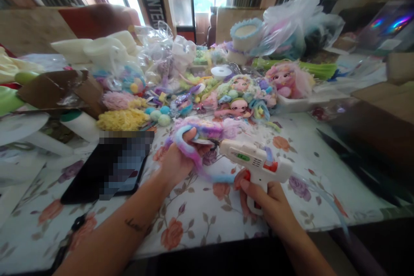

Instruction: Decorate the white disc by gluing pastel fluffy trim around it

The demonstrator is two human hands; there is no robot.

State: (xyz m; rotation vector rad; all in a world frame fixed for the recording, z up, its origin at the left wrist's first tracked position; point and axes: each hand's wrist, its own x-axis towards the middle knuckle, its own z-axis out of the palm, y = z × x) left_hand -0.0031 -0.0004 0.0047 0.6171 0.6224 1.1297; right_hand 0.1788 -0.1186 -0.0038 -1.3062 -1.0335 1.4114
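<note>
Head view, left hand: closed on a pastel strand in blue, purple and pink, which loops over the hand and trails toward the right hand.
Head view, right hand: wrapped around the handle of a white glue gun, fingers at the red trigger.
Glue gun nozzle: pointing left, close to the left fingertips; contact cannot be confirmed.
Fluffy pastel piece: directly beyond the left grip; whether it is joined to the strand cannot be told.
Tablet: flat, left of the left grip, screen blurred out.
Pompoms: blue and pale green, beyond the left grip, slightly left.
Yellow yarn bundle: farther left, behind the tablet.
Doll head: beyond the glue gun, among mixed trims.
Pink-haired doll: farther off, beyond the right grip, at a white tray.
Floral tablecloth: beneath both grips.
</note>
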